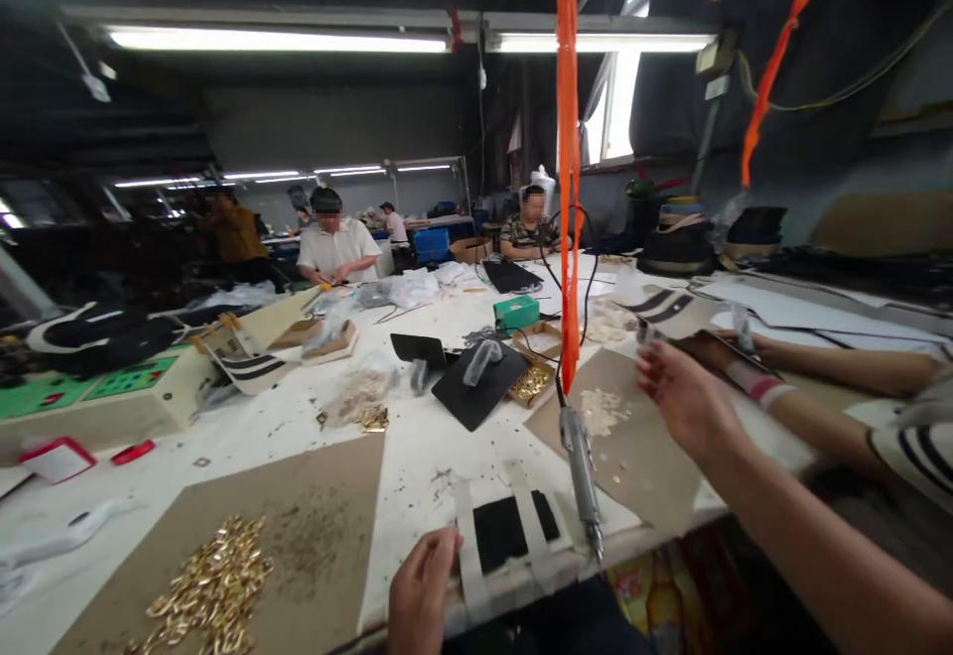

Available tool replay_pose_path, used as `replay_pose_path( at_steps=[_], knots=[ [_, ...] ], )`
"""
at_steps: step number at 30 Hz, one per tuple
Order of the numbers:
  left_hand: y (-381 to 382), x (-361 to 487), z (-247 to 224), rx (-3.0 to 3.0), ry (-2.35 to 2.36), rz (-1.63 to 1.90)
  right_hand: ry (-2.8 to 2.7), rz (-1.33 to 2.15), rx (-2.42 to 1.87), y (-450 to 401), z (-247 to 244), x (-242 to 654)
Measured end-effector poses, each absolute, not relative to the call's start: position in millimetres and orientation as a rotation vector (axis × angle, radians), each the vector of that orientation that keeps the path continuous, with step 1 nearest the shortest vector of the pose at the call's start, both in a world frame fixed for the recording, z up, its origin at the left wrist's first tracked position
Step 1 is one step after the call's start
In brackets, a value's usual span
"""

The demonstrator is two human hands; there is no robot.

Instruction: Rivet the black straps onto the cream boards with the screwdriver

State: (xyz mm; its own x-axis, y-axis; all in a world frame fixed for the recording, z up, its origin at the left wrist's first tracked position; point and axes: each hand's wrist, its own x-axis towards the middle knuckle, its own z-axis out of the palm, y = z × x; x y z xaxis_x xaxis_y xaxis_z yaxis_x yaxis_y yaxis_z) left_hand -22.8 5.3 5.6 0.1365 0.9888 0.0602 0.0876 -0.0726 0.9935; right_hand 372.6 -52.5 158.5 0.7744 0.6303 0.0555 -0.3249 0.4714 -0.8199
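My left hand [423,588] is at the table's front edge, with thumb and fingers pinched together. Whatever they hold is too small to make out. Just right of it lies a black pad [500,533], fixed to the table with pale tape strips [527,526]. My right hand [681,399] reaches out over a brown cardboard sheet [662,476]; its fingers are curled together, their contents unclear. Small whitish pieces [602,412] lie on that sheet. Between my hands a metal electric screwdriver [581,476] hangs bit-down from an orange strap [567,189].
Gold-coloured metal parts [212,586] form a pile on cardboard at left. Beyond are black panels [480,385], a box of gold parts [531,383] and a green box [516,314]. A co-worker's arm [811,417] extends close beside my right hand. Other people sit across the table.
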Motion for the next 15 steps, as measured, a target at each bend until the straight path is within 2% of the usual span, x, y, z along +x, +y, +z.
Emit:
replay_pose_path(
  at_steps=[5,11,15],
  knots=[
    [2,-19,2,1.49,1.156,1.128,-0.878,0.77,-1.149,25,126,261],
    [7,-28,-5,1.547,1.181,1.069,-0.6,0.743,-1.237,170,106,214],
    [5,-32,-9,1.536,1.178,1.04,-0.528,0.746,-1.24,217,92,208]
  ],
)
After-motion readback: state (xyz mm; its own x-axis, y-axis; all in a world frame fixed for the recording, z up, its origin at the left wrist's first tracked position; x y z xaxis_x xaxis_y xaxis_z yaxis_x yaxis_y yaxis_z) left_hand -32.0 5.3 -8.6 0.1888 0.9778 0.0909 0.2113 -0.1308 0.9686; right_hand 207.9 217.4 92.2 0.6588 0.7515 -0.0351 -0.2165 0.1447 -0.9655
